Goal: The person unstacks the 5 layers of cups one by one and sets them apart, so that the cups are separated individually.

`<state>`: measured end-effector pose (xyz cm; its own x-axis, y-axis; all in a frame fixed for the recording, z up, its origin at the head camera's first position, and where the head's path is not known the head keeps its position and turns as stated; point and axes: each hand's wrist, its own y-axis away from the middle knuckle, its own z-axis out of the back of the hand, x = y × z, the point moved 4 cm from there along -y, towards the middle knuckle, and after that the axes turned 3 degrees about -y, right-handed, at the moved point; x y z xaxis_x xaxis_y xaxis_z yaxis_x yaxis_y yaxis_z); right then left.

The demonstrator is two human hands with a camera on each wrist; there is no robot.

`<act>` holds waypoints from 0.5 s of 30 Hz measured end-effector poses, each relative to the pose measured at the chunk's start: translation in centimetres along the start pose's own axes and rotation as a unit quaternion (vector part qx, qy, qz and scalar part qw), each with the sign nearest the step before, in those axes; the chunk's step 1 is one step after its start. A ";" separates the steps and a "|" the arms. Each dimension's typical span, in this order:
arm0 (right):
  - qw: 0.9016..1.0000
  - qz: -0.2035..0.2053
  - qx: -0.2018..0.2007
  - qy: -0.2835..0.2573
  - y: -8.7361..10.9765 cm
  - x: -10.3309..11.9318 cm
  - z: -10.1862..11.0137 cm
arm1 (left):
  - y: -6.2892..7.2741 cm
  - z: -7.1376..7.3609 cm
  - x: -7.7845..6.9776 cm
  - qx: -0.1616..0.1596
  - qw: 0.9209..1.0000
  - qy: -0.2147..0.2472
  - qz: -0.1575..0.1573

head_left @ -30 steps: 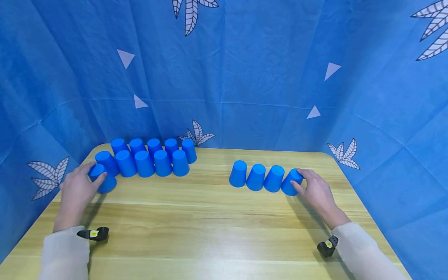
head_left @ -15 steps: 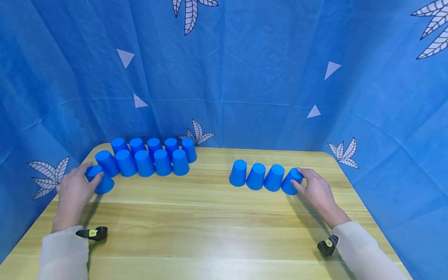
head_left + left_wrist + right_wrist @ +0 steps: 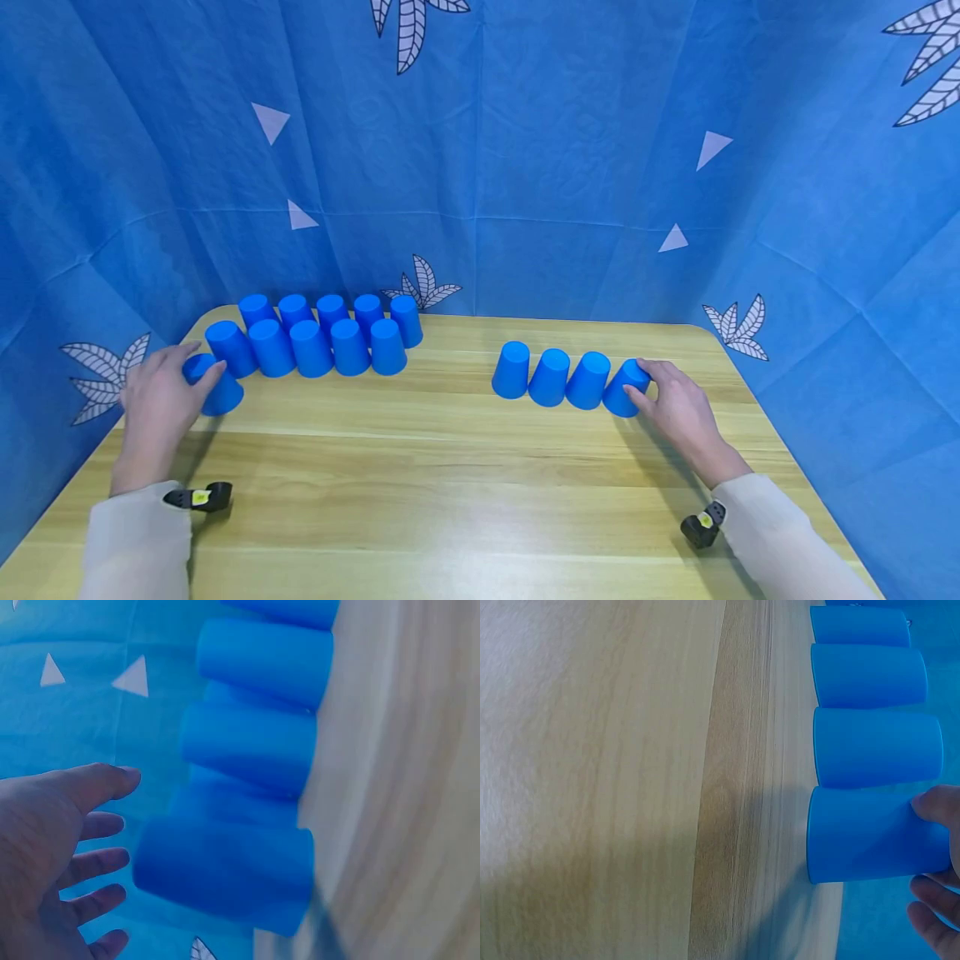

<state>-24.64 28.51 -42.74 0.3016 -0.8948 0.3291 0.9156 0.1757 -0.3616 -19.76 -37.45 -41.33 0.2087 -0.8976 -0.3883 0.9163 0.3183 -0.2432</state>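
Note:
My left hand [image 3: 156, 408] is beside an upside-down blue cup [image 3: 223, 395] at the table's left side. In the left wrist view, its fingers are spread, with a gap between the fingertips and that cup [image 3: 225, 870]. Over on the right, my right hand [image 3: 681, 417] holds the upper part of another upside-down blue cup [image 3: 621, 398], the end one of a short row. The right wrist view shows the thumb [image 3: 936, 806] against the side of this cup [image 3: 870, 836], while the other fingers are partly hidden behind it. Both cups stand on the table.
Behind the left cup, two rows of upside-down blue cups [image 3: 311, 350] stand close together. Several cups, among them one at the row's left end [image 3: 511, 371], form the right row. A blue patterned curtain [image 3: 570, 167] surrounds the wooden table [image 3: 450, 467].
The left cup has shifted slightly left and toward me, and my left fingers have come off it. My right hand and its cup have stayed put.

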 end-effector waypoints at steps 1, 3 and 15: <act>1.000 -0.001 0.001 0.000 0.0 0.0 0.0 | 0.0 0.1 -0.3 -0.003 1.000 -0.001 -0.008; 1.000 -0.002 0.002 0.002 0.0 0.0 0.0 | 0.0 0.3 -1.0 -0.005 1.000 -0.003 -0.021; 1.000 -0.001 0.002 0.001 0.0 -0.1 0.0 | 0.4 -0.4 -5.1 0.018 0.994 -0.011 -0.104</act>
<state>-24.68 28.55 -42.76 0.2999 -0.8961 0.3273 0.9169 0.1759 -0.3584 -20.58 -32.66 -39.81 0.0208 -0.9493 -0.3137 0.9517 0.1150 -0.2848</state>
